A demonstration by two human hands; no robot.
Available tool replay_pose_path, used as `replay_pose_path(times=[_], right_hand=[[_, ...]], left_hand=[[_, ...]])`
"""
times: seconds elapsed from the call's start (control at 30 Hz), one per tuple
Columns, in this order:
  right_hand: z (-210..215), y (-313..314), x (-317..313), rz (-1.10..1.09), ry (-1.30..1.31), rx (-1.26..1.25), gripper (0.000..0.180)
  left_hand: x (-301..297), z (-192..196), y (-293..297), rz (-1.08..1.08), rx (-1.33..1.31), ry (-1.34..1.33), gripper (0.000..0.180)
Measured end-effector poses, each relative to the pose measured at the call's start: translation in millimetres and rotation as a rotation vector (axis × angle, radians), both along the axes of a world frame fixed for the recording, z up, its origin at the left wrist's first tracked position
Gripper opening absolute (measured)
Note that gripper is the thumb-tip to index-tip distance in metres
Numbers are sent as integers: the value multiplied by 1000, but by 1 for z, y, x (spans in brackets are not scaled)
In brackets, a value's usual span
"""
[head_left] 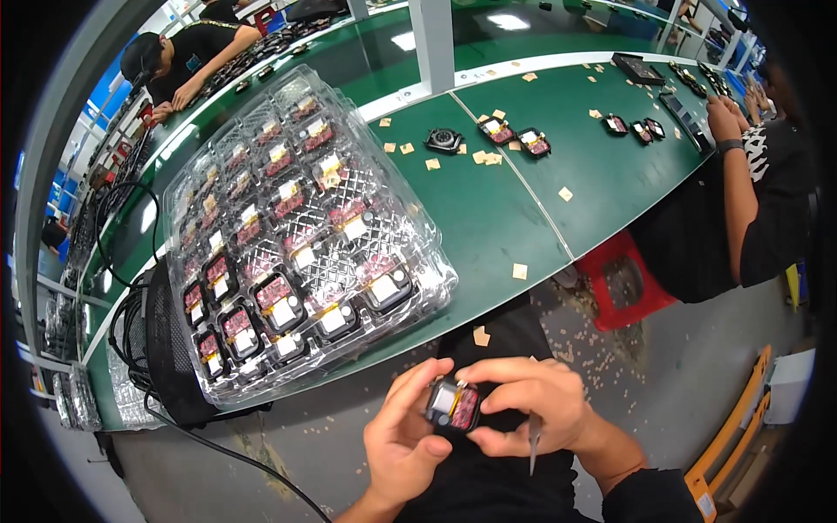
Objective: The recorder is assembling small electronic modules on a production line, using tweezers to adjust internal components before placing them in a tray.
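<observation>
In front of my lap, my left hand grips the side of an open smartwatch case, thumb below and fingers above. Inside the case show a white block, a strip of yellow tape and a red circuit board. My right hand is closed, with its index finger and thumb at the case's right edge. Out of the same hand sticks a thin metal tool, like tweezers, pointing down. To the left, a stack of clear plastic trays carries many similar open watch cases.
On the green table lie a black round watch part, two open cases and scattered tan paper squares. Black cables hang at the left. A co-worker sits at the right by a red stool; another works at far left.
</observation>
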State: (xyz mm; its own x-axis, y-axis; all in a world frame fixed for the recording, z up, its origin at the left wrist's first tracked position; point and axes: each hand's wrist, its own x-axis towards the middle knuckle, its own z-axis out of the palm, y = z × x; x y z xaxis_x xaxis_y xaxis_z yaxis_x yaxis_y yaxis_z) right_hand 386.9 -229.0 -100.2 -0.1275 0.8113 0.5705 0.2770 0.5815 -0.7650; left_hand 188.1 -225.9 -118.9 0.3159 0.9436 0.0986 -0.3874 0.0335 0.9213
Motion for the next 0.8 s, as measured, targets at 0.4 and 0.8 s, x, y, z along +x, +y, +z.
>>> replay_pose_path(times=[0.4, 0.8], right_hand=[[-9, -12, -16, -105, -313, -111, 35], [-22, -4, -18, -289, -491, 192, 31]], left_hand=[[6, -13, -9, 113, -285, -331, 61], [-2, -17, -10, 112, -317, -275, 63]])
